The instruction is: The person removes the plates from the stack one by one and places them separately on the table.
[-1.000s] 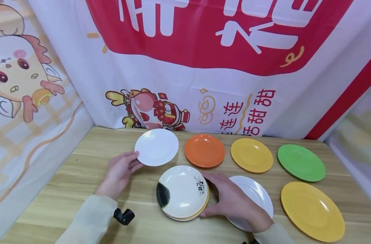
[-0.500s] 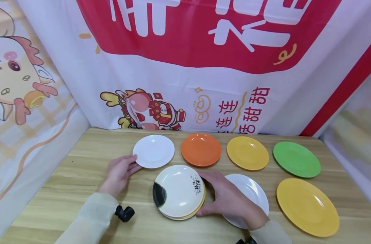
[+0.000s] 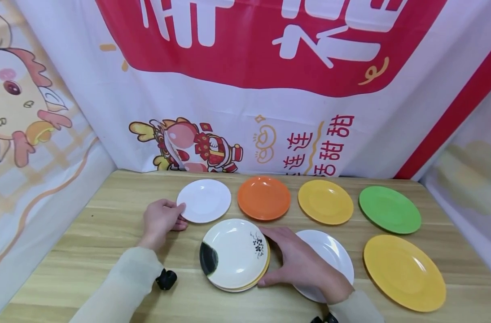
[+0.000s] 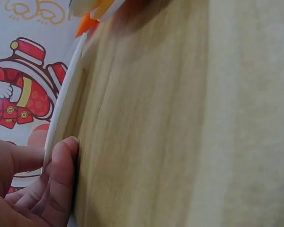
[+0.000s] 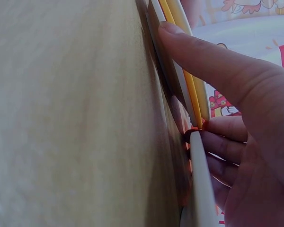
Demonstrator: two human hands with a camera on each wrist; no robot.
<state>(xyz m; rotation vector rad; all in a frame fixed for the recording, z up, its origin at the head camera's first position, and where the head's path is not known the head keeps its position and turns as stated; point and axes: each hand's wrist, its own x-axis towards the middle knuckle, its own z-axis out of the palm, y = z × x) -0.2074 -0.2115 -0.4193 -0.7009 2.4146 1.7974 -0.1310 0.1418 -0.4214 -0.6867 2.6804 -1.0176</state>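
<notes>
At the back left, my left hand (image 3: pixel 161 220) pinches the near-left rim of a plain white plate (image 3: pixel 204 201). In the left wrist view its thumb lies on the upper face of that white plate (image 4: pixel 64 101), and the bent fingers are under the rim, close to the wood. My right hand (image 3: pixel 298 260) grips the right side of a stack of plates (image 3: pixel 237 253), thumb at the near edge and fingers at the far edge. On top of the stack is a cream plate with a black patch and dark flowers; a yellow rim shows below. The stack's underside is hidden.
An orange plate (image 3: pixel 263 198), a yellow plate (image 3: pixel 325 202) and a green plate (image 3: pixel 389 210) lie along the back. A larger white plate (image 3: pixel 330 255) is partly under my right arm. A large yellow plate (image 3: pixel 405 273) lies at right. Printed cloth (image 3: pixel 245 130) borders the wooden table.
The white plate in my left hand has come down to lie flatter beside the orange one, and that hand has turned slightly. My right hand keeps its place at the stack; the head view shifts slightly.
</notes>
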